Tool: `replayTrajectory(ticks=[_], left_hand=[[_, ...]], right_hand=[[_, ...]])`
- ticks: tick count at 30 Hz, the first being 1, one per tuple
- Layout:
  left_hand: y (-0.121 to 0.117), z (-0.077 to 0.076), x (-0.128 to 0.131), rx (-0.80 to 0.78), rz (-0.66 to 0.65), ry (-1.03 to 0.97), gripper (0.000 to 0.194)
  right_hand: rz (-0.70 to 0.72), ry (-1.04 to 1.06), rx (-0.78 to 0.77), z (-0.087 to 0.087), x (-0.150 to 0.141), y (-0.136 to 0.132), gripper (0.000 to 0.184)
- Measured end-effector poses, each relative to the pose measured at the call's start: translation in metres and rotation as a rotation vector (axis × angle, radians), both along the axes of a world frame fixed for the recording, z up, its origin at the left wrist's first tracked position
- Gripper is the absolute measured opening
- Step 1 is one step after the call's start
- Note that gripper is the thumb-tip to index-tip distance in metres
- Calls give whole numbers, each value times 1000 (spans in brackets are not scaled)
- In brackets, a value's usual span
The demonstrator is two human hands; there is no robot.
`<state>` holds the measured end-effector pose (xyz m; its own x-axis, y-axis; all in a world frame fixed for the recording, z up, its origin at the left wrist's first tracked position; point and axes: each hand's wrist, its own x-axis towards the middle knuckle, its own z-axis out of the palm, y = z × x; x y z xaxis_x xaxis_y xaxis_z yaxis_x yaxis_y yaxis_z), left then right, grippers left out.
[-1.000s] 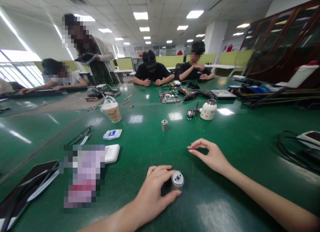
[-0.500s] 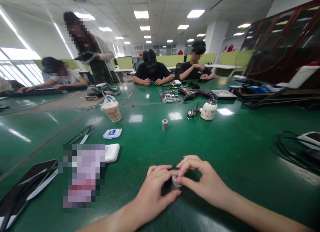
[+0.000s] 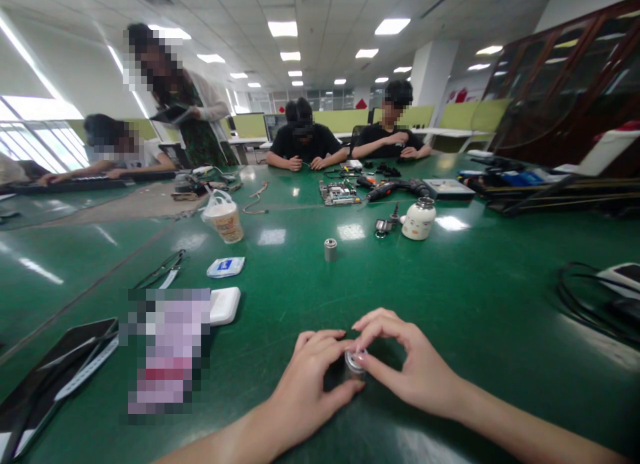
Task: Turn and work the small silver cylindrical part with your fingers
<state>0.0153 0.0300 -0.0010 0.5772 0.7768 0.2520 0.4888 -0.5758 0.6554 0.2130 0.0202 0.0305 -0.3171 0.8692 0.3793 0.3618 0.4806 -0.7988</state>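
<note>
canister (image 3: 353,366) of silver metal stands upright on the green surface (image 3: 280,277), between the person's two hands, its foot mostly hidden. the left hand (image 3: 311,377) is curled around it and holds it, thumb on the near side, forefinger at the far side by the rim. the right hand (image 3: 420,361) is narrow, thumb and fingers drawn together at the canister's top; whether they pinch some small part there i cannot tell, as the fingertips cover it.

for such close finger work, i'd judge a firm, low hold best, so the body neither tips nor turns, with the left forefinger off the top so the two hands don't crowd each other.

no edge of the surface shows near the canister. open room lies ahead, up to a second cylinder (image 3: 331,252) standing alone, and to the right, towards a white device (image 3: 614,277). the left is tighter: a white case (image 3: 225,307) and a pixelated purple item (image 3: 173,347) lie there, so elbow swings deserve care.
</note>
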Motion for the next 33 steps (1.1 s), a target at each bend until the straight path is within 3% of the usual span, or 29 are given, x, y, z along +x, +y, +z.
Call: replayTrajectory(ticks=[7,10,15,19,21,24,28,33], left_hand=[[0,3,0,-33,-8,47,37],[0,4,0,-45,-2,57,39],[0,4,1,-50,1,61,40],[0,4,1,-45,-2,64,40],[0,3,1,-40,-2,59,39],[0,2,0,-29,-6,51,38],[0,-1,-1,-5,-10,26,38],[0,-1,0,-12,-4,18,37]], right_hand=[[-173,182,94,4,23,32,16],[-284,81,63,-10,49,58,19],[-325,-92,51,-36,74,78,13],[-344,-48,54,-24,56,62,14],[-245,45,-27,-12,40,45,15],[-89,23,-89,-1,19,20,9],[-42,-49,-71,1,6,3,8],[-81,-42,-44,-2,5,2,9]])
